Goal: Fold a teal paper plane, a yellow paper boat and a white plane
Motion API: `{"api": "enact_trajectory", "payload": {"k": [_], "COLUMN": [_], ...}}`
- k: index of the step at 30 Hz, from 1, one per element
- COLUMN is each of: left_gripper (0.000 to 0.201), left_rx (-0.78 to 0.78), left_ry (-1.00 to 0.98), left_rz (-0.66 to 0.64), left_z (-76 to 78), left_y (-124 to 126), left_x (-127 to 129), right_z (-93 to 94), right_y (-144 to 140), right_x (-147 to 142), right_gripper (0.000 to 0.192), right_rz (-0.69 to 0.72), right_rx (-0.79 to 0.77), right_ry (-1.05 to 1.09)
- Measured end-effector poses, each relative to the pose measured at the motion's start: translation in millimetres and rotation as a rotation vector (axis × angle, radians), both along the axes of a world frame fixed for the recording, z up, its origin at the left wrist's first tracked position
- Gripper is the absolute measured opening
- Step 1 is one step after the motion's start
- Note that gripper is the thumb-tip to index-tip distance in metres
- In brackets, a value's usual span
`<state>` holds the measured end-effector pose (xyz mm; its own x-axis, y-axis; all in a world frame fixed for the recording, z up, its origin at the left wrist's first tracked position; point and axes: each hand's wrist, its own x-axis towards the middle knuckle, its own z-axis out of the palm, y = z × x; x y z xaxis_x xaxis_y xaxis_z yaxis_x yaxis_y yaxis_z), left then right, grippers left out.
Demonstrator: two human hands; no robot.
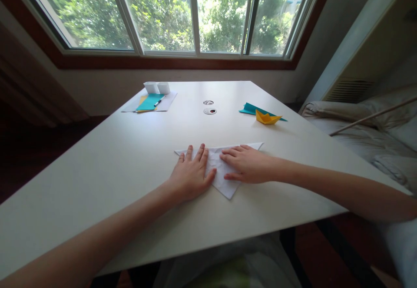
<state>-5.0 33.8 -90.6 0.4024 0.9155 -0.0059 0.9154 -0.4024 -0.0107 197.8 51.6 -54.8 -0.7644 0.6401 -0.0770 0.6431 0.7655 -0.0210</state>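
Observation:
A white sheet of paper (224, 183), folded into a triangle with its point towards me, lies flat on the white table (114, 170). My left hand (192, 173) rests palm down on its left half, fingers spread and pointing away. My right hand (247, 163) lies flat on the right half, fingers pointing left and nearly touching the left hand. Neither hand grips anything; both press on the paper.
A yellow folded paper boat (267, 117) sits on a teal sheet (249, 108) at the far right. At the far left lie white and teal sheets (150, 102), a pen (158, 102) and two white cups (157, 87). Two round holes (210, 110) mark the table's middle. A bed (368, 136) stands to the right.

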Motion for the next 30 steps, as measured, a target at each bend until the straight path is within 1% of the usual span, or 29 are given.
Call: {"api": "enact_trajectory", "payload": {"k": [2,3,6,8,11,20,30], "left_gripper": [0.07,0.07,0.069,0.069,0.068,0.07,0.071], "left_rx": [-0.001,-0.002,-0.005,-0.006,-0.002,-0.01,-0.031], "left_ry": [0.004,0.007,0.014,0.016,0.016,0.015,0.025], "left_rz": [0.0,0.004,0.027,0.038,0.038,0.041,0.052], "left_z": [0.3,0.6,1.6,2.0,2.2,3.0,5.6], "left_y": [0,-1,-1,-1,-2,-2,-2], "left_x": [0,1,2,3,3,3,5], "right_z": [1.0,0.8,-3.2,-7.3,-12.0,-12.3,-15.5], "right_y": [1,1,1,1,1,-3,-3], "right_x": [-7,-11,-22,-26,-27,-15,15], "right_gripper": [0.043,0.04,0.042,0.045,0.047,0.053,0.053], "right_rz": [-0.052,-0.083,-0.17,-0.197,-0.218,-0.272,-0.358], "right_rx": [0.052,0.081,0.176,0.221,0.248,0.26,0.274], "right_ry": [-0.003,-0.01,-0.038,-0.044,-0.042,-0.035,-0.037]}}
